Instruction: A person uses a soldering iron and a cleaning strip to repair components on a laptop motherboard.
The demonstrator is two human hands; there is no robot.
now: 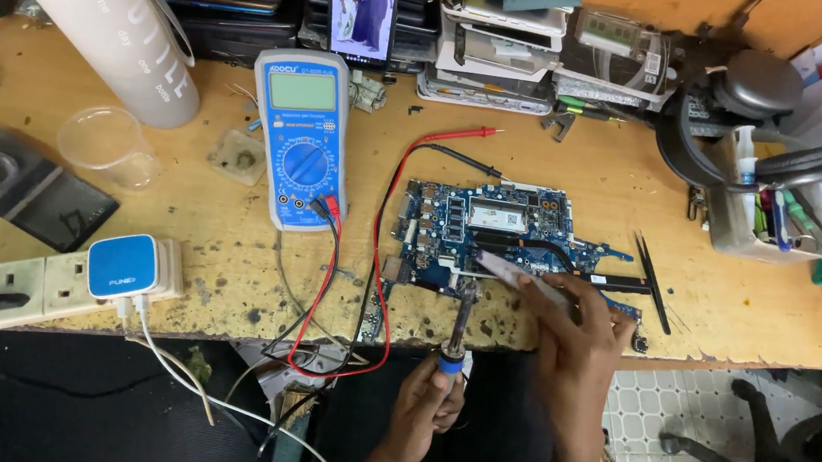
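A blue circuit board (452,213) lies on the worn wooden bench (189,271) near its front edge. My left hand (425,411) grips a soldering iron (457,336) by its blue handle, tip pointing up at the board's lower edge. My right hand (575,340) holds a thin silvery tool (516,272), its tip over the board's lower middle. A blue multimeter (302,137) stands left of the board, its red and black leads (380,248) looping over the bench edge.
Black tweezers (652,280) lie right of the board. A power strip with a blue-and-white charger (122,267) sits at the front left. A clear plastic cup (106,143), a white bottle (103,16), a phone (361,7), stacked devices and a pen holder (774,218) line the back.
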